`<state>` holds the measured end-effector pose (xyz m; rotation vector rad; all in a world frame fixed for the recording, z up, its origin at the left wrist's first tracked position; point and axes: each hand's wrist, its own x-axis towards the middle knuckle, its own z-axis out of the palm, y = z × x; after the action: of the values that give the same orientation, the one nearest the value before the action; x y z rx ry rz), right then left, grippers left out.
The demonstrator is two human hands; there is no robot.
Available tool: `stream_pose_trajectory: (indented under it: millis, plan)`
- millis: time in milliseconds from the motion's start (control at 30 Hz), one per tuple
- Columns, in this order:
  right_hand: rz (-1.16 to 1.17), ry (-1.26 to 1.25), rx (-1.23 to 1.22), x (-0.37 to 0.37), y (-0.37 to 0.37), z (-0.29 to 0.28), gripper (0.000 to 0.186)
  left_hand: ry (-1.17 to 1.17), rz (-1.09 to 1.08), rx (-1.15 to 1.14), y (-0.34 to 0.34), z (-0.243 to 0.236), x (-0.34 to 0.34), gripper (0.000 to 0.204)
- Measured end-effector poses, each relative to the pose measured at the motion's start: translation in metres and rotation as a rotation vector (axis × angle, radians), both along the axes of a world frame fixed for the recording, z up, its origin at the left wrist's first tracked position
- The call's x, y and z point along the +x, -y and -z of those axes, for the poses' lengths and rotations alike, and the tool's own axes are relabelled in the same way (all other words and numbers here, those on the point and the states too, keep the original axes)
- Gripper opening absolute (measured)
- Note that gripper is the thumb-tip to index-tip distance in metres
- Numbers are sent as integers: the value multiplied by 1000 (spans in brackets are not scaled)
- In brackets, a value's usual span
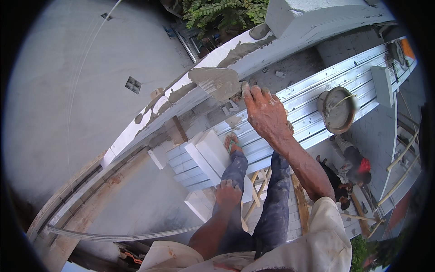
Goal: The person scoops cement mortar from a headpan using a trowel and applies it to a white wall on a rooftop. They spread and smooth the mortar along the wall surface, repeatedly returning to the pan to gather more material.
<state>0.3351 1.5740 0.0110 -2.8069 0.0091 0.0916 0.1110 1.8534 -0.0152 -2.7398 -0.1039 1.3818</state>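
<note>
My right hand (265, 109) is closed round the handle of a trowel (216, 82), whose blade is coated with grey mortar. That blade is over the edge of a white block wall (199, 97). Patches of wet mortar (181, 93) lie along the wall's top. My left hand (228, 195) rests on my left thigh near the knee, fingers laid over the trouser leg and holding nothing. Close beside it stand white blocks (209, 152) on the metal platform (267, 156). A round pan of mortar (337, 110) sits on the platform to the right.
A large white block (290, 18) stands on the wall at the far end. Another block (382, 86) is on the platform beyond the pan. Below on the right are two people (358, 167) among bamboo poles (398, 181). Beyond the wall lies a grey surface (104, 113), lower left of the foliage (222, 12).
</note>
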Motion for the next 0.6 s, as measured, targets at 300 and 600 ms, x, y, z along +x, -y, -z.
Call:
stream_pose_trajectory:
  millis: [300,600]
  plan:
    - [355,-128,-333,57,42,-2,33,154,1,-66,-21,4,-11,46]
    - [31,-57,427,33,-78,17,32,62,96,-49,-9,11,12,47]
